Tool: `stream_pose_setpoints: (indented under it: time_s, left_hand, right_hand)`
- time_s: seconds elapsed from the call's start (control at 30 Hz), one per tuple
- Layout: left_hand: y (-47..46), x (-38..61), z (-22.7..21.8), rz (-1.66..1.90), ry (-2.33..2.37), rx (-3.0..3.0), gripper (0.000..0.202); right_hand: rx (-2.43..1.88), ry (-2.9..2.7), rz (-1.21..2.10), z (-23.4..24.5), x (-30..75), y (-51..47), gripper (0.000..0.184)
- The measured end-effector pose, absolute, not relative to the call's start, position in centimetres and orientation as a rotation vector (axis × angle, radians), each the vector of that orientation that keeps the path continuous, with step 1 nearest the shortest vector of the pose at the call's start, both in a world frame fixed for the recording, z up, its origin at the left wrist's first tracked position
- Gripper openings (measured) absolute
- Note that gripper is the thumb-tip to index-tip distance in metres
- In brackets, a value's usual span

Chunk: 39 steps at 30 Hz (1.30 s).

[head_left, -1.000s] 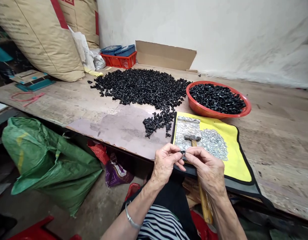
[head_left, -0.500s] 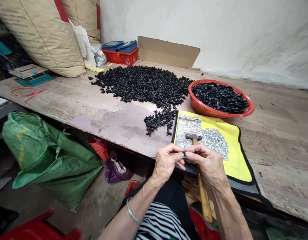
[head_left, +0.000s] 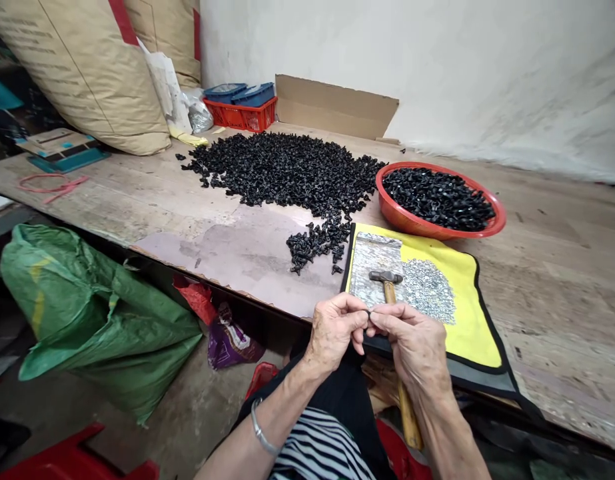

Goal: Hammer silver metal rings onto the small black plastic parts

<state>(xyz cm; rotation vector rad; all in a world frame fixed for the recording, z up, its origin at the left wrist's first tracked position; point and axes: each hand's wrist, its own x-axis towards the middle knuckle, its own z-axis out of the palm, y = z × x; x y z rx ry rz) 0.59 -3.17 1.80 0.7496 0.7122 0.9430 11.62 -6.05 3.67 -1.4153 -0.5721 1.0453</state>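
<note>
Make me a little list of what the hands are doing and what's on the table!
Left hand: fingertips pinch a small dark piece, too small to identify
Right hand: pinches the same piece from the other side
Hammer: head lies on a metal plate, handle points back toward the person
Mat: yellow, with a pile of silver bits
Red bowl: full of black parts
Table: big loose heap of the same parts
Floor: green bag at left

Worn wooden table (head_left: 137,200), glossy red plastic bowl (head_left: 412,225), wooden-handled metal hammer (head_left: 386,277), yellow cloth mat (head_left: 467,300)
</note>
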Motion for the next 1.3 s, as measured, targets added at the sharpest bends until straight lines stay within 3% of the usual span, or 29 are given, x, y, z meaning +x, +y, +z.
stream_pose_setpoints:
  time_s: [0.37,0.53,0.73,0.87,0.97,1.03,1.17,1.3]
  left_hand:
    - [-1.7,0.6,2.0,0.872,0.774,0.783,0.013]
    - [-0.4,1.0,1.5,0.93,0.793,0.693,0.023]
    - [2.1,1.3,0.8,0.936,0.898,0.746,0.017]
    - [3.1,1.7,0.5,0.898,0.978,0.875,0.007]
    - [3.3,2.0,0.3,0.891,1.016,0.96,0.005]
    - [3.3,2.1,0.3,0.888,1.043,0.978,0.006]
    - [3.3,2.1,0.1,0.868,1.084,1.043,0.007]
    - [3.3,1.8,-0.2,0.856,1.084,1.081,0.008]
  right_hand:
    - [-1.425,-0.552,1.077,3.4,11.4,-5.3,0.016]
    - [-1.497,-0.615,1.029,3.7,12.5,-4.5,0.029]
    - [-2.264,-1.306,0.319,5.0,14.5,-7.0,0.03]
    - [-2.546,-1.618,0.19,4.3,13.9,-8.1,0.026]
    - [-2.516,-1.502,0.281,3.5,13.7,-7.9,0.017]
    - [-2.432,-1.249,0.533,3.3,13.8,-7.6,0.016]
    - [-1.885,-0.545,1.247,3.8,14.1,-7.7,0.026]
    - [-1.517,-0.254,1.473,4.3,14.0,-8.5,0.038]
